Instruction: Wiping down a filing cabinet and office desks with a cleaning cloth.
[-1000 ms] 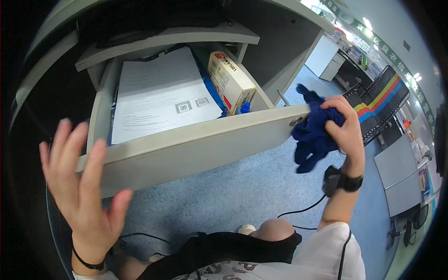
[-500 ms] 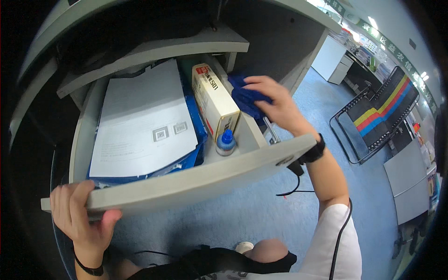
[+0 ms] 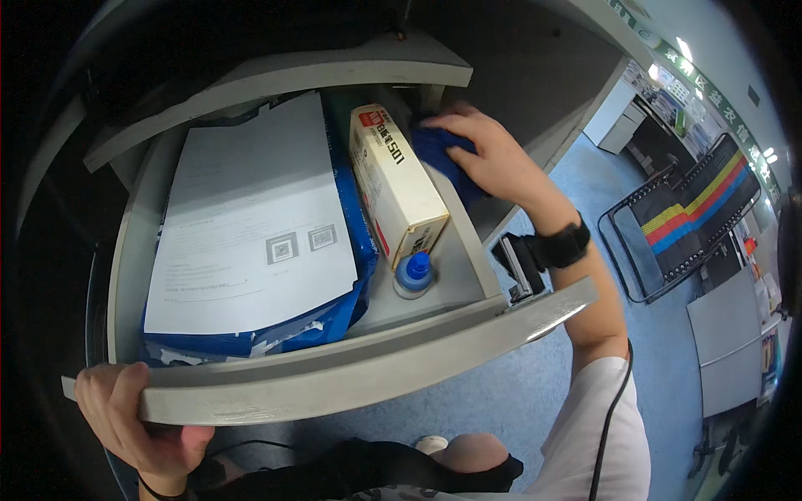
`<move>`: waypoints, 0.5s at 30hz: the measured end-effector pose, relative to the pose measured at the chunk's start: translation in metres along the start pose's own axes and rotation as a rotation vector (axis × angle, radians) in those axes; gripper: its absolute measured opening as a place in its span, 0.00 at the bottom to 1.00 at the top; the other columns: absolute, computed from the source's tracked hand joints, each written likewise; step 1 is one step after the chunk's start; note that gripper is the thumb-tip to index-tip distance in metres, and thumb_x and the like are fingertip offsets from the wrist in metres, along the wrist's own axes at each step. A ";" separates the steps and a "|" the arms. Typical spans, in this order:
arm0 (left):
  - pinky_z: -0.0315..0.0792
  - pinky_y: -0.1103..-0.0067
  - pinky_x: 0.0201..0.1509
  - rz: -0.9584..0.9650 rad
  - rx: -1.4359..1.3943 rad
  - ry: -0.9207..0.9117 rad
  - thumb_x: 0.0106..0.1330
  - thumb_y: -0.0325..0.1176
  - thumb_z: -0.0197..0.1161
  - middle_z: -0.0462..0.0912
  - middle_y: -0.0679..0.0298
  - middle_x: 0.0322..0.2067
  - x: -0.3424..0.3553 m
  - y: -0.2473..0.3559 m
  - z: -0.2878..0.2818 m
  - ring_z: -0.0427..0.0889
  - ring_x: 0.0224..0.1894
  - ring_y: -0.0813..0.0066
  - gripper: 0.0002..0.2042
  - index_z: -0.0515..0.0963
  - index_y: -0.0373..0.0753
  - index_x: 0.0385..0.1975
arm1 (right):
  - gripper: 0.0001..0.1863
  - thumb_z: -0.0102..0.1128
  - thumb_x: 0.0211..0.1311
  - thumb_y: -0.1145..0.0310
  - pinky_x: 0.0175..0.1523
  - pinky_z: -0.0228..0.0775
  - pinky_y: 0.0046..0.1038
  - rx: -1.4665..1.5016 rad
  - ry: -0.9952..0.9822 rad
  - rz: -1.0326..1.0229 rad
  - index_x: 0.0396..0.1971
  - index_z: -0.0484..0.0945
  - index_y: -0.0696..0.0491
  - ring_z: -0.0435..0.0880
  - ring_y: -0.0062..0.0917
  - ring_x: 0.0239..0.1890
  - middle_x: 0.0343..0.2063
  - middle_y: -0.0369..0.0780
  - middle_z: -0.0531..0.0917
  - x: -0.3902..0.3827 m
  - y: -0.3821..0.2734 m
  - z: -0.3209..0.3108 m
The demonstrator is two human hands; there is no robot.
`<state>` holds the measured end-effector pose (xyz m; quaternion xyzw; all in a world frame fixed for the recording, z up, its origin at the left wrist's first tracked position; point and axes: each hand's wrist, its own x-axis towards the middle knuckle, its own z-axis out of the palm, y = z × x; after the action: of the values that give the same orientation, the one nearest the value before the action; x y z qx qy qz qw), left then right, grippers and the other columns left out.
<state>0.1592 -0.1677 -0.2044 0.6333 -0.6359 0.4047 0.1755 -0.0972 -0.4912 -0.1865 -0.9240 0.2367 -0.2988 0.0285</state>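
My left hand [image 3: 124, 417] is closed around the left end of the grey drawer front [image 3: 359, 376]. My right hand [image 3: 501, 167] holds a dark blue cloth [image 3: 441, 160] at the far right side of the open drawer, by its side panel; the fingertips are partly hidden. Inside lie white printed sheets [image 3: 234, 209] on a blue package [image 3: 315, 321]. To their right rest a long cream carton [image 3: 388, 171] and, in front of it, a small bottle [image 3: 414, 280] with a blue cap.
The desk's grey shelf [image 3: 284, 71] overhangs the back of the drawer. Off to the right stand a folding lounge chair [image 3: 672, 217] with coloured stripes, a white cabinet [image 3: 612, 113] and a leaning panel [image 3: 720, 342]. My knee [image 3: 472, 455] is low in view.
My left hand has taken hold of the drawer front, and the drawer sits further toward me. My right hand has carried the cloth from the front's right end back along the drawer's right side.
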 end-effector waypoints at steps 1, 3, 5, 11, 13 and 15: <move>0.59 0.74 0.31 -0.011 0.009 -0.036 0.52 0.66 0.46 0.67 0.62 0.22 -0.002 0.000 0.000 0.67 0.28 0.71 0.31 0.68 0.40 0.35 | 0.19 0.50 0.48 0.78 0.50 0.65 0.29 0.111 -0.130 0.035 0.42 0.73 0.48 0.71 0.34 0.44 0.41 0.43 0.72 -0.008 -0.004 -0.007; 0.59 0.74 0.31 -0.021 0.009 -0.079 0.51 0.67 0.46 0.67 0.62 0.23 -0.002 0.000 0.000 0.67 0.29 0.71 0.32 0.68 0.39 0.36 | 0.21 0.48 0.47 0.80 0.51 0.64 0.29 0.221 -0.188 -0.042 0.44 0.72 0.48 0.71 0.31 0.45 0.39 0.42 0.70 -0.026 -0.007 -0.020; 0.60 0.74 0.34 0.015 0.004 -0.072 0.50 0.67 0.47 0.68 0.62 0.24 0.001 0.000 0.005 0.67 0.29 0.71 0.34 0.67 0.39 0.40 | 0.22 0.47 0.47 0.82 0.53 0.63 0.29 0.409 -0.359 -0.002 0.43 0.73 0.47 0.70 0.30 0.45 0.40 0.40 0.71 -0.046 -0.021 -0.039; 0.62 0.71 0.37 0.104 -0.023 -0.115 0.54 0.62 0.48 0.71 0.57 0.29 -0.008 -0.013 -0.011 0.70 0.33 0.65 0.33 0.67 0.33 0.44 | 0.18 0.48 0.38 0.81 0.53 0.59 0.28 0.807 -0.464 0.079 0.33 0.78 0.54 0.70 0.31 0.45 0.42 0.41 0.71 -0.075 -0.036 -0.048; 0.63 0.70 0.40 0.063 -0.135 -0.191 0.53 0.61 0.50 0.72 0.56 0.33 -0.010 -0.012 0.005 0.71 0.36 0.63 0.33 0.65 0.35 0.47 | 0.19 0.50 0.34 0.79 0.53 0.58 0.28 0.720 -0.419 0.075 0.33 0.77 0.56 0.70 0.32 0.45 0.40 0.42 0.72 -0.078 -0.040 -0.051; 0.63 0.68 0.45 0.120 -0.113 -0.020 0.53 0.61 0.51 0.71 0.57 0.37 0.000 -0.003 -0.004 0.70 0.41 0.63 0.33 0.63 0.39 0.50 | 0.15 0.51 0.36 0.78 0.53 0.55 0.28 0.574 -0.352 0.150 0.31 0.75 0.58 0.69 0.33 0.45 0.38 0.45 0.72 -0.083 -0.037 -0.063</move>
<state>0.1610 -0.1640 -0.2008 0.5872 -0.6961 0.3717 0.1802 -0.1761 -0.4153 -0.1729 -0.8957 0.2016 -0.1863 0.3497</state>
